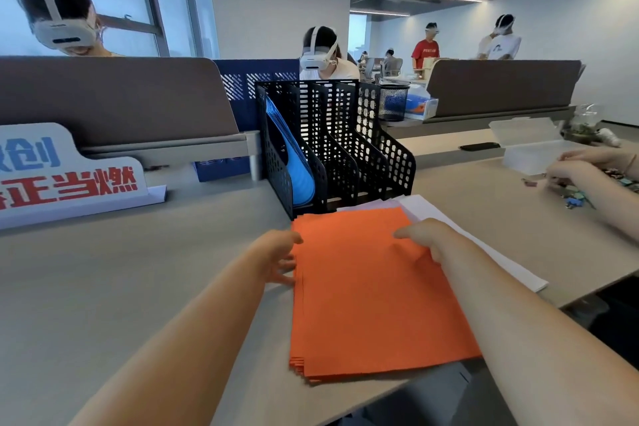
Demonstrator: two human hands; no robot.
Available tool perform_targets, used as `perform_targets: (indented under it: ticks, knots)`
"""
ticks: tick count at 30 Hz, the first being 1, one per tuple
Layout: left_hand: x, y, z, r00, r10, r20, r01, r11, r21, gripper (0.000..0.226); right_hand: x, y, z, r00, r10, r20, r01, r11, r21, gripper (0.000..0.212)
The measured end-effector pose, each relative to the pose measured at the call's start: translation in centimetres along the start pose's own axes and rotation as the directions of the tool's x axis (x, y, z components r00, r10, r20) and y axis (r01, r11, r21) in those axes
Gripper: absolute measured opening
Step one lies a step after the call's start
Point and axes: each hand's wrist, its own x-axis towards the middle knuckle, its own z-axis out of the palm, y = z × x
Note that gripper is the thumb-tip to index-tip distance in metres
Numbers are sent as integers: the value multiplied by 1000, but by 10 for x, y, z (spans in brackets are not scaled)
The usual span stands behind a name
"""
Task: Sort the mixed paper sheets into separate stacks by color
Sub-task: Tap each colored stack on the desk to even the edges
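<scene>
Left hand (276, 258): fingers (288, 264) loosely spread, tips touching the left edge of the stack of orange paper sheets (373, 301); nothing is gripped. Right hand (427, 235): fingers curled downward, resting flat on the stack's far right area; no grip visible. The stack lies flat on the grey tabletop (138, 287), long axis running from the near edge away toward the black perforated plastic file rack (332, 145). White paper sheets (484, 245) protrude from beneath the right side. Blue sheets (297, 169) stand in the rack's leftmost compartment.
</scene>
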Motion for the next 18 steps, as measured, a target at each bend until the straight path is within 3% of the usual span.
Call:
perform_targets:
  ticks: [4,7,9,13,15,18]
  knots:
    - [1,0,2,1000,-2,-12,2,999,36,34,-6,7,-6,971,98,216,-131,981,142,55]
    - [0,0,3,1000,-9,-9,9,999,42,33,-7,15,-6,966,48,253,-93,982,166,42]
    - [0,-1,4,1000,-9,-9,9,998,61,32,-6,19,-2,973,-78,215,49,989,137,38]
    - [0,-1,5,1000,10,-13,-9,997,80,33,-12,15,7,942,-328,68,330,944,-22,49]
    - [1,-2,5,999,42,-31,-38,992,118,32,-19,14,9,911,-412,15,412,911,8,43]
    - [6,-4,-1,973,213,-89,-198,968,156,45,-33,10,3,841,-539,-34,535,821,200,33]
